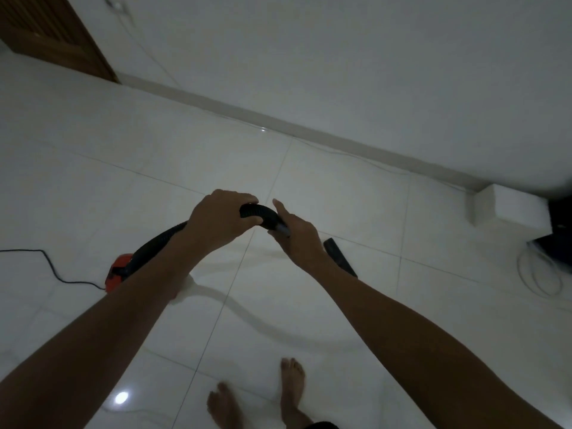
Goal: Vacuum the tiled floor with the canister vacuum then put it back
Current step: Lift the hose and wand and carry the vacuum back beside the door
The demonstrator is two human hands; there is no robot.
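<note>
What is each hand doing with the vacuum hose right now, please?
Left hand: grips the black corrugated hose from above.
Right hand: holds the hose's end piece, fingers curled round it.

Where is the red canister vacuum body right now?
In the head view, the red canister vacuum body sits on the white tiled floor at the left, partly hidden behind the left forearm, at the lower end of the black ribbed hose.

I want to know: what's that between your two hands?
A curved bit of black hose runs between left hand and right hand, seen in the head view.
</note>
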